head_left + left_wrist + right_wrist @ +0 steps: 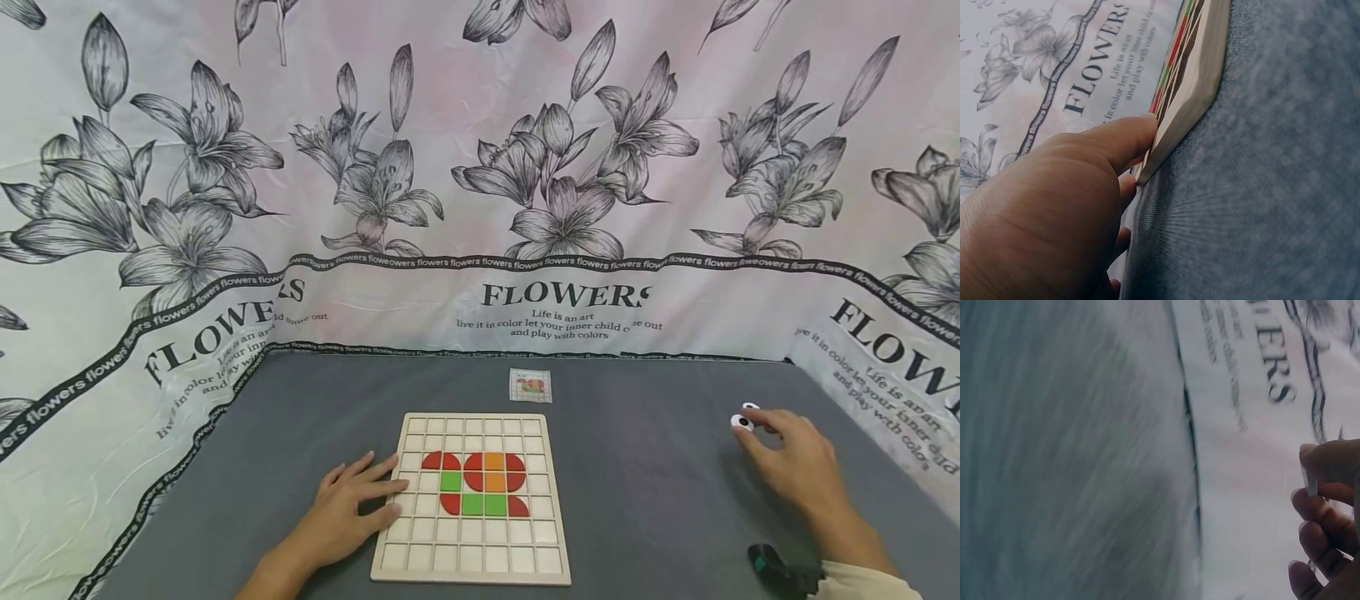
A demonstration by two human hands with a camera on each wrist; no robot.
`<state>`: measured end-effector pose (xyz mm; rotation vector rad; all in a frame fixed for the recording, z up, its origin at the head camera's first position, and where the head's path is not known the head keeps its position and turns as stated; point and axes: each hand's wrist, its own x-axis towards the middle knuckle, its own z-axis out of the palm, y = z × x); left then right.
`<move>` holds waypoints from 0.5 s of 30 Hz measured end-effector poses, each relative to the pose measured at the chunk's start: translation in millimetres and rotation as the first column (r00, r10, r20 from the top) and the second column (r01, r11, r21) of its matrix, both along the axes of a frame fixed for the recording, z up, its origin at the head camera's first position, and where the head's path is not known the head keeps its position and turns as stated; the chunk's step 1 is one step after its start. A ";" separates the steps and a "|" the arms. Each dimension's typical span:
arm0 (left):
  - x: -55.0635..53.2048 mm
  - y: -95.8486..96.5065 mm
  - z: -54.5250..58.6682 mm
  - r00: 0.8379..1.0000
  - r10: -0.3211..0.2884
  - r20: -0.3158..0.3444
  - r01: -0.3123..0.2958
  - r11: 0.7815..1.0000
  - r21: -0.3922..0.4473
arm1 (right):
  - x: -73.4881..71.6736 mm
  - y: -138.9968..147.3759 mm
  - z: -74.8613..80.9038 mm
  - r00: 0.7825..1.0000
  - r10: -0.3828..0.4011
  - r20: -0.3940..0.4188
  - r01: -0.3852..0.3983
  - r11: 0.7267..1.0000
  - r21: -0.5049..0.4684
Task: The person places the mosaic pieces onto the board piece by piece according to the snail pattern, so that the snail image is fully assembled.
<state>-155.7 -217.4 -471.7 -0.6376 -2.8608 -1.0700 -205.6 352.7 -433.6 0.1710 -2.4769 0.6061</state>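
A wooden grid board (pixel 471 560) lies at the centre of the head view, with red, green and orange pieces (pixel 495 481) set in several of its squares. Along its left edge rests my left hand (pixel 333 518), fingers spread and fairly straight. The left wrist view has the thumb (pixel 1132 139) touching the board's wooden side (pixel 1192 94). Far off to the right, my right hand (pixel 798 458) pinches a white disc with a black dot (pixel 742 422) between thumb and index finger. A second such disc (pixel 750 407) shows at the fingertips; whether it is held too is unclear.
A small picture card (pixel 530 386) with a coloured grid design lies behind the board. The grey tabletop (pixel 645 483) ends at a flower-printed cloth (pixel 570 308) at the back and sides. A dark device (pixel 772 569) sits by the right wrist.
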 end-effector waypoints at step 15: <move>-1.1 -0.6 -2.6 1.000 -0.005 0.012 0.005 1.000 0.001 | 23.2 -71.9 51.1 0.952 0.199 -0.234 -0.204 0.979 0.003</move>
